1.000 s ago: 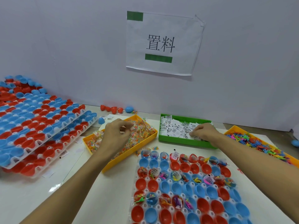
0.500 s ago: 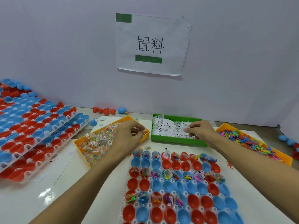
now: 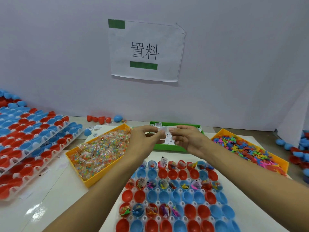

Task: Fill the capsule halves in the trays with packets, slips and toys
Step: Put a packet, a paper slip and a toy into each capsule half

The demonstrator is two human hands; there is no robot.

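My left hand and my right hand meet above the green tray of white paper slips. Both pinch a white slip between their fingertips. Whether my left hand also holds a packet is hidden. Left of them stands a yellow tray of clear packets with coloured beads. At the right is a yellow tray of small coloured plastic toys. In front lies a white tray of red and blue capsule halves; some halves hold packets, slips and toys, others hold nothing.
Stacked trays of red and blue capsule halves fill the left side. Loose capsule halves lie by the back wall and more at the far right. A paper sign hangs on the wall.
My left hand left the packet tray and moved right to the green tray. My right hand lifted a slip, and both hands now pinch it together.
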